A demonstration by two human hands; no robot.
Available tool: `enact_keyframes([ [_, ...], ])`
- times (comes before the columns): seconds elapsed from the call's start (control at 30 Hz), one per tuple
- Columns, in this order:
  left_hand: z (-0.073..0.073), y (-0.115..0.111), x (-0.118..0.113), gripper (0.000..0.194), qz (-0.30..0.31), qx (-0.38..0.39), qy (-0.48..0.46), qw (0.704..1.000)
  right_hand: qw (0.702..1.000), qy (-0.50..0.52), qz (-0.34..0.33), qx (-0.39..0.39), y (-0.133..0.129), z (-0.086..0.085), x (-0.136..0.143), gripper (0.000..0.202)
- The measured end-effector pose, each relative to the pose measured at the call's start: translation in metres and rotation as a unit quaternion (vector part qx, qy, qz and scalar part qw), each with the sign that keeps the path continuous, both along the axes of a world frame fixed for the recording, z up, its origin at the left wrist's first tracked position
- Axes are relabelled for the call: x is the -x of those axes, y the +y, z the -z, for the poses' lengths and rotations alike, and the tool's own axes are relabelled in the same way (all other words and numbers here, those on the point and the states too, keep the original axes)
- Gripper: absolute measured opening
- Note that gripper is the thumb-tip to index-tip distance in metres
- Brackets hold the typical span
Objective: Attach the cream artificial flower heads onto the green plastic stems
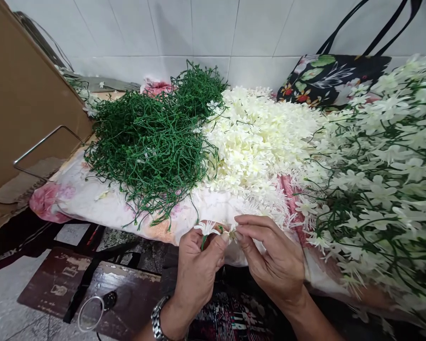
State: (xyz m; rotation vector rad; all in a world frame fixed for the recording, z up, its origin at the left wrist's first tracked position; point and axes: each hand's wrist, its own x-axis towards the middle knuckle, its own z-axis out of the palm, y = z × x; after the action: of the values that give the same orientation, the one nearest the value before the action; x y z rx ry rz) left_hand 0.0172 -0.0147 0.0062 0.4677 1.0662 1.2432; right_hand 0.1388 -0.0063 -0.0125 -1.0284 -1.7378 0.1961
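Note:
My left hand is closed on a green artificial flower stem that bears a white flower. Between thumb and finger, my right hand pinches a small white blossom at the tip of that stem, where both hands meet. Fingers partly hide the blossom and the stem. Beyond my left hand lies a tangled heap of bare green stems. Loose white flower heads are piled just past my right hand.
Assembled white flowers on green stems fill the right side. A floral cloth covers the work surface. A cardboard box stands at left with a metal wire handle. A black floral bag rests against the tiled wall.

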Motion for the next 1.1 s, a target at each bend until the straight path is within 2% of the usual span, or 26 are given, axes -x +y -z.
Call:
enact_keyframes([
  [0.3, 0.0074, -0.0033, 0.0017, 0.029, 0.031, -0.004, -0.008, 0.999, 1.0, -0.015, -0.005, -0.026, -0.0022, 0.0005, 0.0004, 0.023],
  [0.47, 0.0102, -0.0022, 0.0044, 0.03, 0.014, -0.018, -0.04, 0.999, 0.999, 0.01, -0.042, 0.024, -0.0047, -0.0027, -0.0018, 0.019],
  [0.67, 0.0093, -0.0013, 0.0044, 0.028, 0.044, 0.008, -0.077, 0.996, 0.995, 0.042, -0.066, 0.069, -0.0057, -0.0056, -0.0029, 0.015],
  [1.1, 0.0043, 0.0021, 0.0007, 0.024, 0.014, 0.015, -0.031, 0.999, 0.992, 0.064, -0.077, 0.073, -0.0067, -0.0038, 0.0009, 0.016],
])
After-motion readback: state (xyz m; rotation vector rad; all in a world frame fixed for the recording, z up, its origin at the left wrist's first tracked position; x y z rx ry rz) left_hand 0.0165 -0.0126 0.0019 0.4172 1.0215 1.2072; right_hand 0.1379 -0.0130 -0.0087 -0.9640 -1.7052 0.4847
